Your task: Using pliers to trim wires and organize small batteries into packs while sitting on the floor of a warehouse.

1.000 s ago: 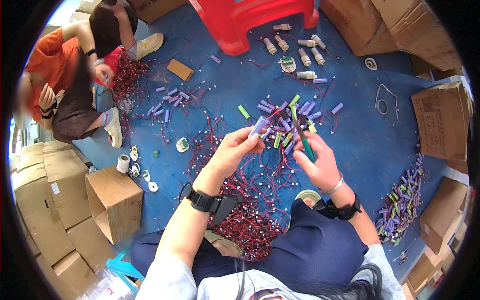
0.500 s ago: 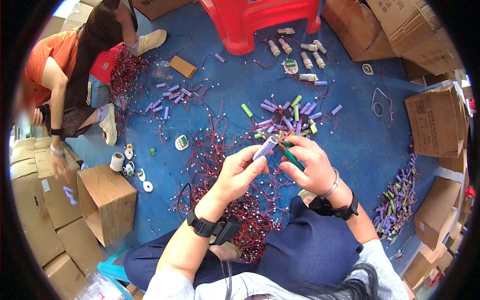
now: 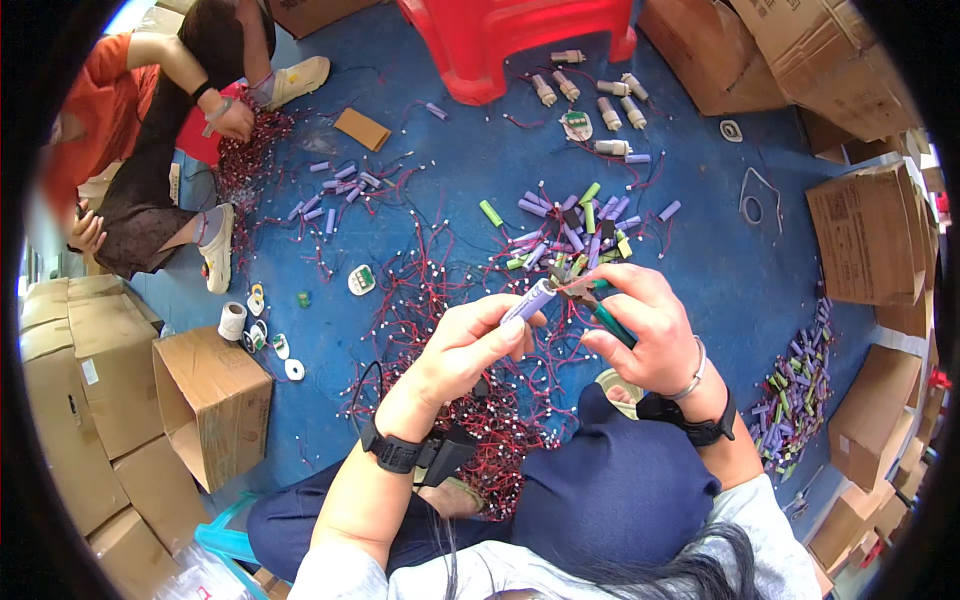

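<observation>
My left hand (image 3: 472,342) is closed on a purple cylindrical battery cell (image 3: 528,302), its upper end tilted up to the right. In my right hand (image 3: 648,328) is a pair of pliers (image 3: 612,324) with green handles. The metal jaws are at the cell's upper end, where a thin reddish wire shows; whether they grip it I cannot tell. Just beyond my hands lies a pile of purple and green battery cells (image 3: 590,222) with wires. Below them a heap of red and black wires with white connectors (image 3: 490,440) spreads over the blue floor (image 3: 690,240).
A red plastic stool (image 3: 480,60) stands at the far side, beside several white-capped cylindrical motors (image 3: 612,112). Cardboard boxes line both sides, one open box (image 3: 215,405) at left. More cells (image 3: 795,390) lie at right. A co-worker's hand (image 3: 234,120) touches wires at far left.
My right hand with the pliers has moved slightly right and down, away from the cell, and a reddish wire now shows. The co-worker's arm has swung up to the wires.
</observation>
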`<state>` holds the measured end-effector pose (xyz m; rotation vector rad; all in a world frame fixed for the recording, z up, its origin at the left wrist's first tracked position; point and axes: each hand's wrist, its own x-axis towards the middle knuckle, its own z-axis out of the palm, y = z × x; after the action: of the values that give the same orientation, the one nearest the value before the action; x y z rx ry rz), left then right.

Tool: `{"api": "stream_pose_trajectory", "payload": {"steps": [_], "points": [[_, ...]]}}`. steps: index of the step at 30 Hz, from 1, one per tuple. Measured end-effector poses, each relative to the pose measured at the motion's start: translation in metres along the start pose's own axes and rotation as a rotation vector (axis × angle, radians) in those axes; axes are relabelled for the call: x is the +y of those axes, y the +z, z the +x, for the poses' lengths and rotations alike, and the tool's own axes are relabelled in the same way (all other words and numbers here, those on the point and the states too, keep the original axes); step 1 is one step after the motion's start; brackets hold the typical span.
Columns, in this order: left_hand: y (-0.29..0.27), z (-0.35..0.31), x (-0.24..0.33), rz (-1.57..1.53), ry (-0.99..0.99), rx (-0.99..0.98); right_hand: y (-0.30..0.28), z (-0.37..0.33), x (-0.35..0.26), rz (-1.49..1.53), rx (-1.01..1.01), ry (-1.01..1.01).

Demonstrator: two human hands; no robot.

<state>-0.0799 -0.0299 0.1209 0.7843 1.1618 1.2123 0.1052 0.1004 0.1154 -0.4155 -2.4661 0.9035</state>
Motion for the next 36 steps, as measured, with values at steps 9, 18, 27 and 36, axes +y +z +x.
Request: {"api": "stream_pose_trajectory", "payload": {"steps": [9,18,27,36], "points": [[-0.004,0.003,0.004,0.038,-0.034,-0.035,-0.013,-0.004,-0.002,-0.030,-0.011,-0.028],[-0.005,0.004,0.013,0.079,-0.157,-0.120,-0.010,-0.007,0.001,0.003,-0.019,-0.047],[-0.004,0.007,0.012,0.250,-0.114,-0.132,-0.007,-0.015,-0.006,0.079,-0.163,0.035],[-0.017,0.011,-0.006,-0.032,-0.053,-0.046,0.009,-0.022,0.032,0.950,-0.315,0.605]]}}
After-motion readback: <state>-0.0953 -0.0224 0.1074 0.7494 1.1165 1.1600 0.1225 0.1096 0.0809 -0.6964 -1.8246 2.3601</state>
